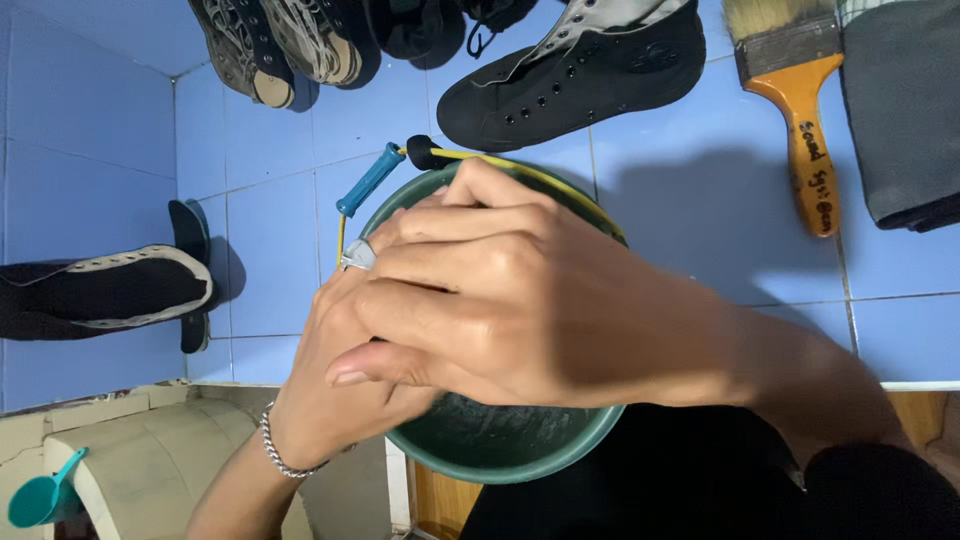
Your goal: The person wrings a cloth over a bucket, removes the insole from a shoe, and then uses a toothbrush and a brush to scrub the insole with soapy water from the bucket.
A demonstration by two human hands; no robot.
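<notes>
Head view, looking straight down: a blue tiled floor [700, 200] spreads beneath everything. Directly below the clasped hands stands a dark green bucket [500, 445], its yellow handle [540, 175] arching round the far rim beyond the fingertips. The right hand [520, 300] lies on top, fingers curled closed over the left hand [340, 390]; whether anything sits inside that clasp cannot be told. The left hand wears a ring [357, 255] and a chain bracelet [275, 450]. Beyond the hands lies a black high-top shoe [590, 80]; another black shoe [100, 290] lies well to their left. Far right of the clasp lies a wooden paintbrush [800, 110], and just past the knuckles a blue grip [370, 180].
</notes>
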